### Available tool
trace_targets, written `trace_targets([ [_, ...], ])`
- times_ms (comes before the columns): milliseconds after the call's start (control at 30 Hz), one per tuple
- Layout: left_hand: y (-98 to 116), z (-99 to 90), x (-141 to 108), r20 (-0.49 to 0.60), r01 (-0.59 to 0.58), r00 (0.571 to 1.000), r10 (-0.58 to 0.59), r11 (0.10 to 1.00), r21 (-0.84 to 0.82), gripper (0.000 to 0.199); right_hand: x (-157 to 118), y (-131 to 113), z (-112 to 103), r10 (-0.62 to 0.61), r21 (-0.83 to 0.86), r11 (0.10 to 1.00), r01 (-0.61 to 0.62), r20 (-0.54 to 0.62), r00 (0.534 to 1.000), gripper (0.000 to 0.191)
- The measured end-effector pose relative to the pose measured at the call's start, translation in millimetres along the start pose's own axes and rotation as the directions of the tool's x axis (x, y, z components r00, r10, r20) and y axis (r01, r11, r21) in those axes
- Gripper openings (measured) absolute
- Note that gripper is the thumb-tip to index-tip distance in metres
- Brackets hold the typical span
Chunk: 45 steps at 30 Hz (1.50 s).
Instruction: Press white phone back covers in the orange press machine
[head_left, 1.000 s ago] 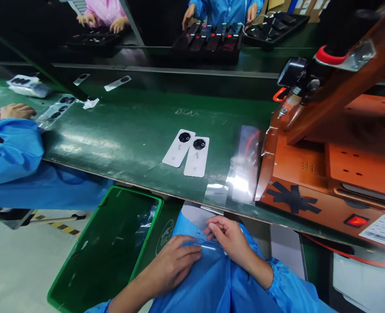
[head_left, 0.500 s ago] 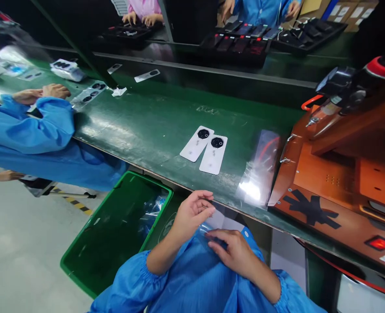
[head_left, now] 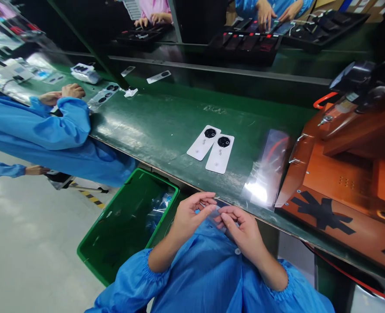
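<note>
Just in front of the bench edge, my left hand (head_left: 192, 215) is closed in a pinch, thumb against fingers. Close beside it my right hand (head_left: 241, 226) is curled, its thumb pressed to the fingertips. A thin piece of clear plastic film (head_left: 214, 214) shows faintly between the fingertips of both hands; its outline is hard to make out. On the green bench beyond, two white phone back panels (head_left: 220, 157) with round black camera areas lie side by side, slightly overlapping. Right of them rests a glossy stack of clear plastic sheets (head_left: 264, 171).
An orange machine (head_left: 329, 182) stands at the right end of the bench (head_left: 166, 126). Below left is a green bin (head_left: 121, 230) with plastic scraps inside. A co-worker's blue sleeve (head_left: 71, 117) reaches over the bench at left; others work behind black trays (head_left: 244, 45).
My right hand has risen to meet my left, and its fingers have closed at the film. The view has shifted slightly left. A co-worker's hands across the bench have come down onto the tray.
</note>
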<state>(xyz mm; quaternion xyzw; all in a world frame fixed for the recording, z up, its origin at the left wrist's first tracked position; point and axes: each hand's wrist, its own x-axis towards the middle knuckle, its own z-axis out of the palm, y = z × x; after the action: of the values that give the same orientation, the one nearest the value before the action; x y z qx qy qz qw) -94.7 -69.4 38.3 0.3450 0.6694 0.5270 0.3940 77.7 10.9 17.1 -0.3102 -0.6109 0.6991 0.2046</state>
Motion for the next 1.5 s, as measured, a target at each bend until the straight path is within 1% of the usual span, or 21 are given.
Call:
trace_targets([
  [133, -2, -2.4, 0, -0.019, -0.053, 0.998, 0.055, 0.995, 0.088, 0.02, -4, -1, -5, -0.029, -0.107, 0.994, 0.03, 0.011, 1.0, 0.035],
  [200, -2, -3.6, 1, -0.019, -0.08, 0.996, 0.083, 0.988, 0.132, 0.016, -5, -5, -9, -0.168, -0.288, 0.947, 0.141, -0.071, 0.983, 0.03],
  [267, 0, -5.3, 1, 0.001, -0.116, 0.993, 0.118, 0.976, 0.182, 0.012, -5, -12, -13, -0.392, -0.51, 0.816, 0.272, -0.141, 0.909, 0.028],
  [367, 4, -7.1, 0, 0.038, -0.2, 0.98, 0.197, 0.939, 0.278, 0.007, -2, -23, -17, -0.611, -0.712, 0.576, 0.401, -0.049, 0.79, 0.028],
  [433, 5, -6.6, -2, 0.052, -0.257, 0.966, 0.255, 0.904, 0.341, 0.005, 3, -29, -18, -0.631, -0.752, 0.479, 0.453, 0.063, 0.773, 0.028],
  [533, 6, -4.3, -3, 0.075, -0.346, 0.935, 0.348, 0.838, 0.422, 0.005, 9, -33, -17, -0.628, -0.766, 0.408, 0.497, 0.16, 0.762, 0.024],
  [667, 4, -4.0, -3, 0.117, -0.469, 0.873, 0.474, 0.746, 0.473, 0.006, 13, -34, -14, -0.641, -0.758, 0.375, 0.533, 0.204, 0.74, 0.02],
  [767, 1, -6.7, -2, 0.129, -0.508, 0.851, 0.509, 0.736, 0.447, 0.007, 13, -33, -14, -0.634, -0.749, 0.389, 0.537, 0.206, 0.746, 0.015],
  [867, -1, -7.2, -3, 0.093, -0.41, 0.909, 0.406, 0.83, 0.378, 0.013, 12, -32, -14, -0.648, -0.756, 0.372, 0.539, 0.204, 0.734, 0.013],
  [967, -4, 0.7, -10, 0.052, -0.108, 0.993, 0.104, 0.99, 0.086, 0.024, 10, -29, -15, -0.686, -0.803, 0.256, 0.539, 0.242, 0.687, 0.014],
  [1000, -6, 5.3, -13, 0.059, 0.007, 0.998, -0.003, 0.998, -0.058, 0.028, 10, -28, -15, -0.698, -0.81, 0.201, 0.551, 0.276, 0.661, 0.015],
  [1067, -13, 13.9, -17, 0.073, 0.171, 0.985, -0.156, 0.936, -0.307, 0.034, 9, -23, -15, -0.718, -0.791, 0.095, 0.605, 0.367, 0.592, 0.018],
  [1133, -24, 14.3, -18, 0.02, 0.21, 0.974, -0.224, 0.879, -0.429, 0.036, 9, -18, -14, -0.722, -0.74, 0.012, 0.673, 0.459, 0.517, 0.022],
  [1167, -30, 8.4, -17, -0.046, 0.199, 0.969, -0.242, 0.878, -0.435, 0.036, 9, -16, -12, -0.722, -0.713, -0.015, 0.701, 0.493, 0.486, 0.024],
  [1233, -41, -19.2, -16, -0.297, 0.144, 0.924, -0.239, 0.94, -0.31, 0.038, 8, -11, -10, -0.721, -0.667, -0.026, 0.745, 0.528, 0.448, 0.028],
  [1267, -46, -40.7, -16, -0.448, 0.124, 0.871, -0.203, 0.972, -0.201, 0.04, 7, -10, -8, -0.729, -0.651, -0.007, 0.759, 0.522, 0.442, 0.029],
  [1300, -51, -66.3, -16, -0.62, 0.124, 0.775, -0.124, 0.991, -0.043, 0.043, 6, -10, -7, -0.748, -0.642, 0.034, 0.766, 0.492, 0.446, 0.029],
  [1333, -55, -94.5, -15, -0.719, 0.124, 0.692, -0.068, 0.992, 0.025, 0.044, 5, -11, -5, -0.77, -0.638, 0.104, 0.763, 0.434, 0.467, 0.029],
  [1400, -65, -150.7, -10, -0.815, 0.153, 0.579, -0.007, 0.983, 0.1, 0.042, 6, -17, -4, -0.796, -0.619, 0.315, 0.719, 0.24, 0.555, 0.026],
  [1467, -79, -195.0, -4, -0.848, 0.237, 0.529, 0.014, 0.958, 0.163, 0.037, 12, -27, -5, -0.733, -0.562, 0.561, 0.608, 0.004, 0.681, 0.019],
  [1500, -86, -210.0, -1, -0.846, 0.285, 0.533, 0.006, 0.94, 0.186, 0.036, 16, -32, -7, -0.663, -0.516, 0.67, 0.533, -0.094, 0.743, 0.013],
])
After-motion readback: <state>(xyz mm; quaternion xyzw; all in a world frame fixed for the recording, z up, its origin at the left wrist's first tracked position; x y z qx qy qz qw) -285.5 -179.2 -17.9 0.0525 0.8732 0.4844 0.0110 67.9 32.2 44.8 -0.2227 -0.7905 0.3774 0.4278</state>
